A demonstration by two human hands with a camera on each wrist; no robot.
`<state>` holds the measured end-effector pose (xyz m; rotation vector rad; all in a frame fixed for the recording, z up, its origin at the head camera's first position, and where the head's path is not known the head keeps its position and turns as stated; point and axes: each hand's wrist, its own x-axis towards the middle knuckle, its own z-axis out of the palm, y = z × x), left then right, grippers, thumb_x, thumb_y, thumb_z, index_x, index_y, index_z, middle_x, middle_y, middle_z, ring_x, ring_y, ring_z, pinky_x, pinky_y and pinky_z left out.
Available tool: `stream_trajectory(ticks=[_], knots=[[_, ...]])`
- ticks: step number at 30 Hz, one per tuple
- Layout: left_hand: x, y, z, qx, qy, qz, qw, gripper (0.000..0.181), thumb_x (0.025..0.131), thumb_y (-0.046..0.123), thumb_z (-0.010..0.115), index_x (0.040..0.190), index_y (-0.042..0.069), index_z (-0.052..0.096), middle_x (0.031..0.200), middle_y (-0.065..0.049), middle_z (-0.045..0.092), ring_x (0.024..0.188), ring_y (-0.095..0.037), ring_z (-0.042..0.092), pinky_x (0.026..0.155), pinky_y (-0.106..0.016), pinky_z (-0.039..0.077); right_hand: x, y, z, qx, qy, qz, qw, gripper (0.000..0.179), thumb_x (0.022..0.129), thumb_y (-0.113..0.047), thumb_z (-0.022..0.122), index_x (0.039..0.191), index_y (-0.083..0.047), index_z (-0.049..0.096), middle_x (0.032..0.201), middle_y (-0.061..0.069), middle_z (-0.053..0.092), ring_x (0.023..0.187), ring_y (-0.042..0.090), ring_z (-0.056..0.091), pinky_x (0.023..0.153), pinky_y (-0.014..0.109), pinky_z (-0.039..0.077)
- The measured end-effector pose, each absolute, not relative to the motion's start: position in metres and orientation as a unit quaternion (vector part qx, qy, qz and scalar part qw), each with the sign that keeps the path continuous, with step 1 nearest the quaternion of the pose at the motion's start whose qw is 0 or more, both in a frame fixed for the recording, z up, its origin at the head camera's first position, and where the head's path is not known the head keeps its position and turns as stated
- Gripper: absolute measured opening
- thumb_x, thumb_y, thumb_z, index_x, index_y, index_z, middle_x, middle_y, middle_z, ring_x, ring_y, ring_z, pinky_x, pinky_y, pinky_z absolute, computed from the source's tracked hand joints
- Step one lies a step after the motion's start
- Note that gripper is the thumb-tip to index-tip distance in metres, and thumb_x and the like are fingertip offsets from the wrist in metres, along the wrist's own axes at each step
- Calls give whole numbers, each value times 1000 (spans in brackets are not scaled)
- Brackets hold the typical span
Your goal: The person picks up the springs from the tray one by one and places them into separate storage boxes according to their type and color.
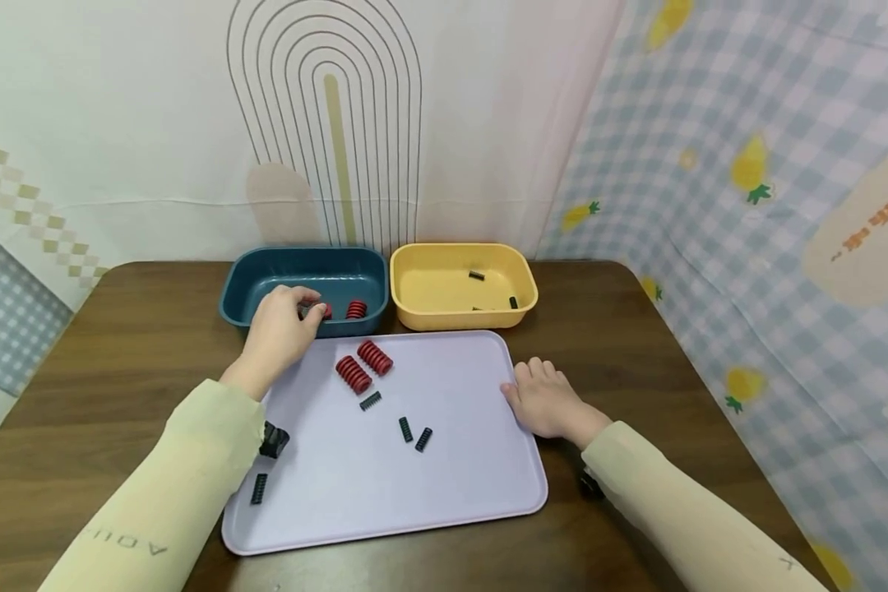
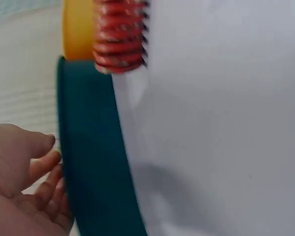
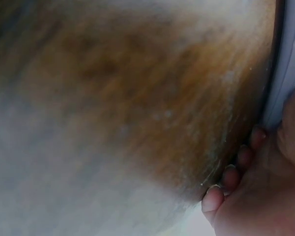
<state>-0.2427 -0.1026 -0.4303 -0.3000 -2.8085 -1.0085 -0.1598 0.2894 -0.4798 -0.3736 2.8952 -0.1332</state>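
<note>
My left hand (image 1: 284, 325) is over the front rim of the dark teal basin (image 1: 231, 288), its fingers loosely bent. In the left wrist view, a gap shows between thumb and fingertips with nothing in it. A red coil spring (image 1: 328, 312) shows right beside the thumb, partly hidden by the hand, and another red spring (image 1: 356, 309) lies inside the basin. Two more red springs (image 1: 353, 374) lie on the lilac tray (image 1: 474, 460) just in front. At the tray's right edge rests my right hand (image 1: 548, 400), thumb at the rim, fingers extended over the wooden table.
Several small dark springs (image 1: 405, 429) are scattered on the tray. Beside the teal basin, a yellow basin (image 1: 466, 321) holds a few small dark springs (image 1: 477, 275). A patterned cloth (image 1: 474, 123) hangs behind the wooden table (image 1: 599, 329).
</note>
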Motion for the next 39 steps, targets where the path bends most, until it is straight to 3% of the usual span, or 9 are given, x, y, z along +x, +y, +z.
stream_trajectory(ticks=[5, 14, 23, 32, 39], knots=[[-218, -100, -422, -138, -916, -361, 106, 29, 95, 25, 63, 115, 4, 67, 111, -13, 57, 101, -29, 52, 86, -47, 42, -161, 289, -482, -132, 986, -41, 95, 28, 103, -35, 39, 92, -9, 40, 88, 7, 33, 82, 26, 32, 69, 37, 30], [-185, -88, -428, -153, -935, -321, -1, 48, 89, 37, 69, 125, 7, 62, 120, -10, 55, 102, -27, 56, 84, -45, 48, -158, 290, -479, -126, 984, -48, 115, 30, 104, -35, 36, 90, -8, 39, 87, 9, 33, 82, 27, 32, 69, 37, 29], [-182, -83, -437, -156, -941, -297, -43, 61, 84, 41, 74, 129, 3, 59, 116, -14, 56, 102, -27, 57, 85, -44, 47, -156, 287, -475, -133, 985, -59, 97, 30, 104, -34, 37, 90, -8, 41, 87, 8, 34, 82, 27, 33, 69, 39, 31], [-183, -77, -446, -168, -944, -283, -34, 57, 81, 36, 78, 123, 1, 62, 106, -11, 58, 90, -23, 53, 81, -41, 44, -163, 298, -477, -115, 973, -126, 158, 28, 102, -34, 40, 86, -12, 41, 87, 8, 35, 82, 26, 32, 69, 37, 27], [-181, -78, -440, -171, -945, -275, -39, 53, 82, 34, 78, 119, -1, 63, 105, -12, 58, 90, -23, 53, 82, -41, 44, -169, 298, -475, -103, 970, -127, 181, 27, 102, -35, 40, 91, -11, 43, 90, 9, 37, 83, 27, 33, 70, 38, 28]])
